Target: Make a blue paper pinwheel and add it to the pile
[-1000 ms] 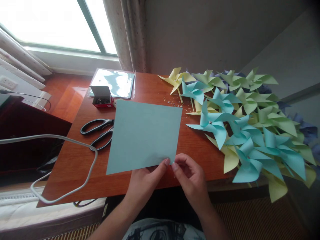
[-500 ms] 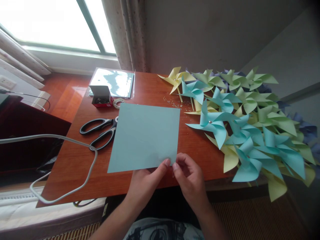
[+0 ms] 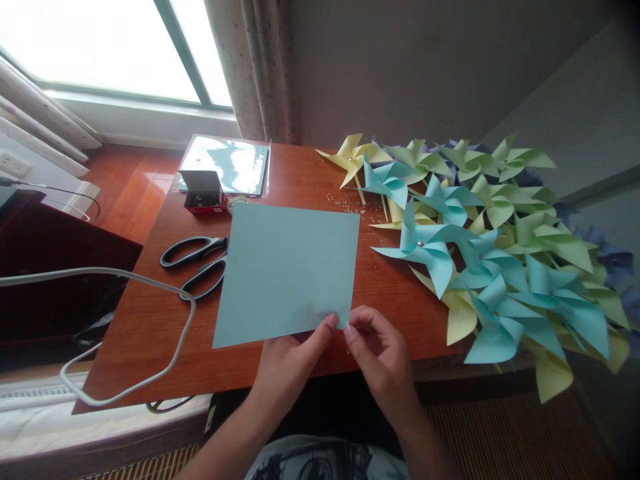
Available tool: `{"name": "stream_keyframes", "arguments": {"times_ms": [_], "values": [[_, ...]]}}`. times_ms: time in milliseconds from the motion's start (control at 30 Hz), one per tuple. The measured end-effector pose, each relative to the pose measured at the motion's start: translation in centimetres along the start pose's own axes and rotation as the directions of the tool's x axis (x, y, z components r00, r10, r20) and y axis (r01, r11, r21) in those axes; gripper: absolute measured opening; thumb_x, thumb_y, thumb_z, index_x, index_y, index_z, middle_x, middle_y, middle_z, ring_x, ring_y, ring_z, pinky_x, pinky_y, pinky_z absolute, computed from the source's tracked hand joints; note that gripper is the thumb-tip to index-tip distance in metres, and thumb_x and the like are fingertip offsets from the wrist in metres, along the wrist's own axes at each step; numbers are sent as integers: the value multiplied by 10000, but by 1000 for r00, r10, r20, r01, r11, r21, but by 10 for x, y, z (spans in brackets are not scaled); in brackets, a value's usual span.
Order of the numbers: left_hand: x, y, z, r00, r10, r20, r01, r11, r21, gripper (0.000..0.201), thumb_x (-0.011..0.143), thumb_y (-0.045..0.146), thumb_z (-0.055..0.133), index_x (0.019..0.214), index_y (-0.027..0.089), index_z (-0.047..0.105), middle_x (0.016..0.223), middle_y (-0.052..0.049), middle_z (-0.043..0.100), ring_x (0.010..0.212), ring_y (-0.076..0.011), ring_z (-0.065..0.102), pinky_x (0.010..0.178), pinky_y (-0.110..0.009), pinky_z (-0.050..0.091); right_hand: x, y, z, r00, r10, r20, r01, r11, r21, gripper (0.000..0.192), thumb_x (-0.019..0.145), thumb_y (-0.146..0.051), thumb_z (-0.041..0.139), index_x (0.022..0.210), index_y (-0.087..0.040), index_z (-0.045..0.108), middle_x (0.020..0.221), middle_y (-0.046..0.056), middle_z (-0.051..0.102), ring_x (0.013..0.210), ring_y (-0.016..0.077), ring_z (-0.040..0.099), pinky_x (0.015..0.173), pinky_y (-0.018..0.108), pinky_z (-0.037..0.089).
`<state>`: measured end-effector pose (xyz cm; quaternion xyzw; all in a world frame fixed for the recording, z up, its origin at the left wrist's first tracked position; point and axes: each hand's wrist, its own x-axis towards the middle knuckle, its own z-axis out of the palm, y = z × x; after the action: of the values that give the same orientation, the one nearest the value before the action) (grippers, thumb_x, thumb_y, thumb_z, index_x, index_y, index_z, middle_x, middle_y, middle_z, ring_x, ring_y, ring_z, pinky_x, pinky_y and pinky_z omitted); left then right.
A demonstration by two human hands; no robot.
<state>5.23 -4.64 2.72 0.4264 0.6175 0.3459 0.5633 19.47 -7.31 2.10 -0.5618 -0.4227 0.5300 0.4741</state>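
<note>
Head view: we note our left hand [image 3: 293, 357] and right hand [image 3: 383, 357] pinching the near right corner of a light blue paper sheet [image 3: 287, 270], fingertips closed on it. Sheet lies flat on the wooden table [image 3: 150, 320], ahead of both hands. Scissors [image 3: 197, 263] sit left of the left hand; paper pinwheels [image 3: 480, 260] crowd right of the right hand.

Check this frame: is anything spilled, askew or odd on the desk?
Yes. Tiny pale bits lie scattered on the desk beside the pinwheels. The blue sheet, pinched at its near corner by both hands, covers the scissors' blades.
</note>
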Motion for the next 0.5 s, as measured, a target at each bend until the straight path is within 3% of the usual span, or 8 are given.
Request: {"name": "stream_keyframes", "arguments": {"times_ms": [300,500], "values": [[-3,4,2,999,35,-11,-34,997,66,221,805,405,703,755,197,757,819,-41,795,843,-256,718,907,-351,513,1,6,-1,998,-49,-50,42,990,-132,134,925,-291,597,826,-201,600,801,19,599,708,165,556,634,275,450],[-5,4,3,996,91,11,-91,981,173,236,821,378,656,659,227,739,718,-12,778,775,-247,712,915,-355,506,2,6,3,994,4,-111,-22,987,-162,131,894,-291,615,804,-208,570,750,0,576,656,154,530,602,268,433]]}}
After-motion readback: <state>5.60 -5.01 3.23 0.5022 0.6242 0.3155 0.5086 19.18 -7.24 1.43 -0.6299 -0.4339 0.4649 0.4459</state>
